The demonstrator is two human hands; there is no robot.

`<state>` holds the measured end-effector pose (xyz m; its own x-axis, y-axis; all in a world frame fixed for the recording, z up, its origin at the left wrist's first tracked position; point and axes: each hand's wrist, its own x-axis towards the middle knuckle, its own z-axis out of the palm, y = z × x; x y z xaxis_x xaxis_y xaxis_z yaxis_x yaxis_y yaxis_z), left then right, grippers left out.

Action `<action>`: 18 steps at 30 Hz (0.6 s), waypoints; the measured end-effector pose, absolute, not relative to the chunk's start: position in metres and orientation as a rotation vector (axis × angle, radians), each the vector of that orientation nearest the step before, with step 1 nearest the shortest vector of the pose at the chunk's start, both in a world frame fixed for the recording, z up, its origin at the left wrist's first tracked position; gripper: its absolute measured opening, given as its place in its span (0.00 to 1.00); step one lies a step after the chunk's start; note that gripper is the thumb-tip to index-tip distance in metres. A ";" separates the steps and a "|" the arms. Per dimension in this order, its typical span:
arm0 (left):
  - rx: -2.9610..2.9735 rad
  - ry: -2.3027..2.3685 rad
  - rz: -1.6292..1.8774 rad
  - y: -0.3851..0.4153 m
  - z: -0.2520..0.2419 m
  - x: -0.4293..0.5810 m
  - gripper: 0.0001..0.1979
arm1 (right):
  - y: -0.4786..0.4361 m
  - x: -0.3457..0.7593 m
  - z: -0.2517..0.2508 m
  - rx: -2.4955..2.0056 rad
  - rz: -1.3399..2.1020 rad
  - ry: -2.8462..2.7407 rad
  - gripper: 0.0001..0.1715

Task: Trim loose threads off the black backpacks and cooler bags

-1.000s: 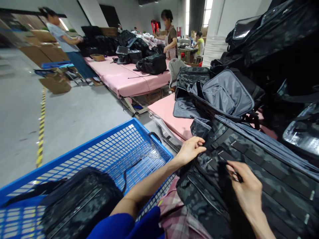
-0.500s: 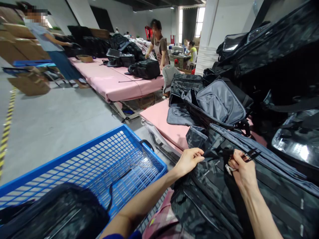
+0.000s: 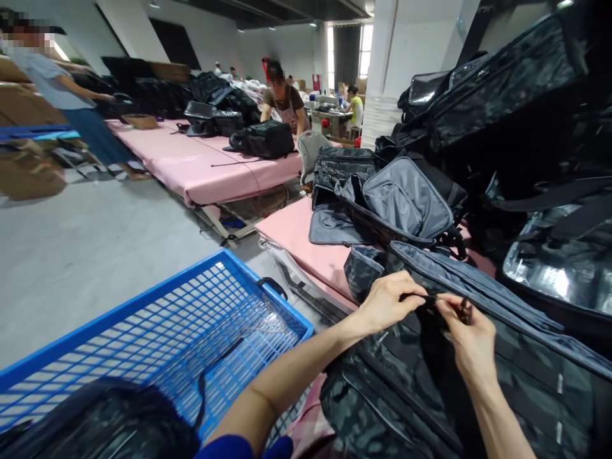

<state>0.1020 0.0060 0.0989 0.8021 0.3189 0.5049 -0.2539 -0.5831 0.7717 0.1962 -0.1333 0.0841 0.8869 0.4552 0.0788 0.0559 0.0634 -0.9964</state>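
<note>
**Left hand (image 3: 389,303) and right hand (image 3: 471,335) pinch a strap (image 3: 431,299) above a camo bag (image 3: 526,376)**

A pink far table (image 3: 201,162) stretches across the left and middle of the room, bearing several black bags. A smaller pink near table (image 3: 291,229) stands to its right. On the far right, dark bags rise in a pile (image 3: 507,108). One person (image 3: 43,80) stands at the far left; another, in a checked apron (image 3: 292,116), leans over a black bag (image 3: 268,139) on the far table. A blue crate (image 3: 119,310) occupies the near left. The camo bag fills the near right, grey lining showing along its far edge. Beyond it, an open bag (image 3: 406,197) lies on the near table. A dark bag (image 3: 105,421) sits in the crate.

The hands are close together, fingertips nearly meeting, each closed on the short black strap between them. A small dark object (image 3: 465,309) shows among the right hand's fingers; its kind is unclear.
</note>
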 end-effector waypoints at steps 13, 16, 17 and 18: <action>2.144 0.169 0.742 0.002 0.103 0.106 0.06 | -0.166 0.192 0.104 -2.190 -1.050 -1.212 0.10; 2.167 0.168 0.748 0.002 0.101 0.106 0.06 | -0.166 0.192 0.106 -2.182 -1.071 -1.239 0.09; 2.177 0.166 0.752 0.002 0.101 0.106 0.06 | -0.166 0.192 0.106 -2.184 -1.070 -1.242 0.09; 2.191 0.162 0.757 0.002 0.100 0.106 0.06 | -0.167 0.192 0.107 -2.184 -1.069 -1.242 0.09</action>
